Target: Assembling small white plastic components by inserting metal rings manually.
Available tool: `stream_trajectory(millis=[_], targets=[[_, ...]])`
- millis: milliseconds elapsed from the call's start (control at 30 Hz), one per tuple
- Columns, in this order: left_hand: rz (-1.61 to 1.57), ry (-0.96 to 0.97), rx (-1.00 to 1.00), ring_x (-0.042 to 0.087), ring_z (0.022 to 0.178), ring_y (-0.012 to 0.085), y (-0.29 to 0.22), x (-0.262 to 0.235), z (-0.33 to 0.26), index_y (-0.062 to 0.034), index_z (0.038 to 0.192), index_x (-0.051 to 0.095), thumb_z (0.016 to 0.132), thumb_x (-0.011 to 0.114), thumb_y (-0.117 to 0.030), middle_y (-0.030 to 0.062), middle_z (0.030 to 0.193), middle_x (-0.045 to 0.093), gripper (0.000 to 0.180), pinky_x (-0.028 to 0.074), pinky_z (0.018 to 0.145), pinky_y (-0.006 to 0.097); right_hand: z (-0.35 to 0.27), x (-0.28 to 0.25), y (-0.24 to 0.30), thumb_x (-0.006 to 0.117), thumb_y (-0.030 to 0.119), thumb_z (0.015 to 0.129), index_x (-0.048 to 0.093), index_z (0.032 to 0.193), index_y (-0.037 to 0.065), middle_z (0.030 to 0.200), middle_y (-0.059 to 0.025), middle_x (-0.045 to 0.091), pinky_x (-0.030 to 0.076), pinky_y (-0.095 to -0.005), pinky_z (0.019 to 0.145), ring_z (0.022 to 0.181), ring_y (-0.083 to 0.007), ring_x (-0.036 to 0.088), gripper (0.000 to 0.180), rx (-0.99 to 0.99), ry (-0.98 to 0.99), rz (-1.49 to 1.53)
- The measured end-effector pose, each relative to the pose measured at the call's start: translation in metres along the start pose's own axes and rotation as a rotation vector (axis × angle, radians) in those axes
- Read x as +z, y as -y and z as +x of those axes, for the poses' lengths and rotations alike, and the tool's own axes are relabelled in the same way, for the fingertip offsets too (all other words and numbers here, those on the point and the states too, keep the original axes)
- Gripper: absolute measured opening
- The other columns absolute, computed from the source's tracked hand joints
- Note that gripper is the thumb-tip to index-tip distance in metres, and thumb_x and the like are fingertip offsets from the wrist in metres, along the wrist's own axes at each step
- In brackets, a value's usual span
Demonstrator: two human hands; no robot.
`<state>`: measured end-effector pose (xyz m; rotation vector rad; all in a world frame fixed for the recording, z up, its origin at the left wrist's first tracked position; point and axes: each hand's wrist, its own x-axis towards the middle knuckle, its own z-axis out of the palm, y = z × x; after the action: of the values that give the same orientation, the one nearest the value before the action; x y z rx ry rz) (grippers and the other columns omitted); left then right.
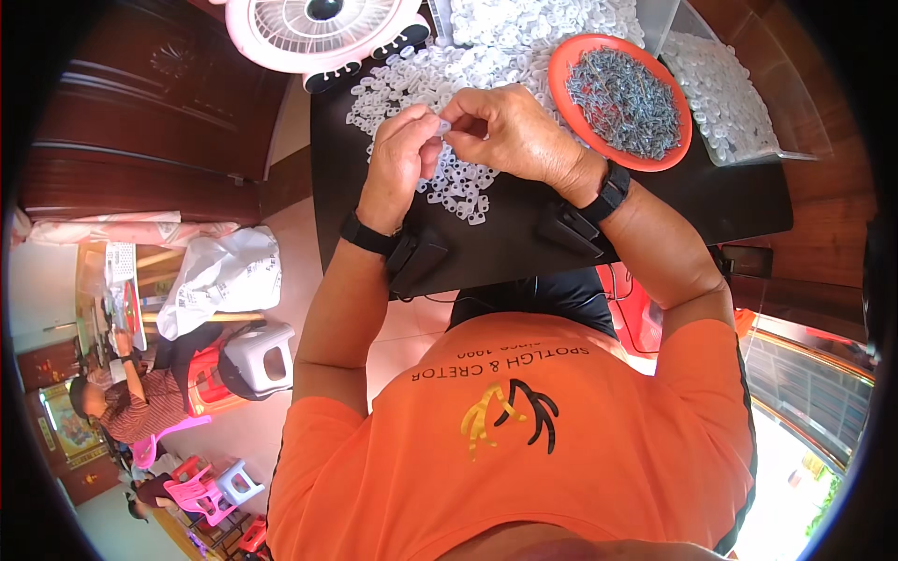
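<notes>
Over the near edge of a heap of small white plastic clips [458,187], my two hands meet. My left hand [398,164] is closed, with thumb and fingertips pinching one white plastic clip [443,126]. From the other side my right hand [524,136] comes up against that clip, its thumb and index finger pinched together. Whatever lies between those right fingertips is too small to make out. An orange-red plate [687,140] full of grey metal nails [625,103] stands to the right of my right hand.
A pink-and-white fan [323,42] stands at the table's far left. Beyond the plate, a clear bin [795,154] holds more white pieces. Dark box-like devices [416,262] hang at both wrists over the black table [505,257]. Stools and other people are off to the left.
</notes>
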<state>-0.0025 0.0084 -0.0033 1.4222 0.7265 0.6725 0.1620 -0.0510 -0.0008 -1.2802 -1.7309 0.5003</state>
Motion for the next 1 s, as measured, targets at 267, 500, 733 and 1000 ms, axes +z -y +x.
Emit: stream_trajectory(millis=[267, 500, 733, 1000], targets=[[0.051, -0.030, 0.124, 0.039, 0.049, 0.0072, 0.002, 0.003, 0.001, -0.0041, 0.082, 0.055, 0.091, 0.047, -0.024, -0.0011, 0.058, 0.043, 0.023, 0.030, 0.046, 0.021, 0.002, -0.008, 0.002, 0.067, 0.011, 0.076, 0.063, 0.095, 0.003, 0.074, -0.0116, 0.068, 0.053, -0.0298, 0.063, 0.069, -0.0201, 0.067, 0.021, -0.014, 0.028, 0.031], [0.059, -0.059, 0.158, 0.041, 0.049, 0.0069, 0.001, 0.003, 0.003, -0.0035, 0.082, 0.055, 0.092, 0.046, -0.024, -0.0008, 0.058, 0.045, 0.024, 0.032, 0.047, 0.020, 0.003, -0.001, -0.006, 0.071, 0.017, 0.077, 0.062, 0.098, 0.008, 0.074, -0.0108, 0.067, 0.052, -0.0326, 0.062, 0.069, -0.0257, 0.067, 0.026, -0.059, -0.027, 0.024], [-0.030, 0.001, 0.144, 0.043, 0.052, 0.0092, 0.004, -0.004, 0.006, -0.0017, 0.083, 0.055, 0.093, 0.043, -0.023, 0.0023, 0.063, 0.047, 0.026, 0.034, 0.049, 0.021, 0.002, -0.001, -0.007, 0.069, 0.014, 0.079, 0.061, 0.097, 0.009, 0.074, -0.0093, 0.068, 0.051, -0.0314, 0.061, 0.068, -0.0252, 0.067, 0.020, -0.065, -0.027, 0.064], [-0.053, 0.039, 0.119, 0.044, 0.053, 0.0100, 0.004, -0.005, 0.006, -0.0014, 0.083, 0.054, 0.093, 0.041, -0.022, 0.0032, 0.063, 0.047, 0.026, 0.035, 0.052, 0.021, 0.001, -0.003, -0.005, 0.069, 0.013, 0.080, 0.061, 0.097, 0.009, 0.076, -0.0086, 0.068, 0.051, -0.0292, 0.062, 0.068, -0.0223, 0.067, 0.018, -0.055, -0.003, 0.114]])
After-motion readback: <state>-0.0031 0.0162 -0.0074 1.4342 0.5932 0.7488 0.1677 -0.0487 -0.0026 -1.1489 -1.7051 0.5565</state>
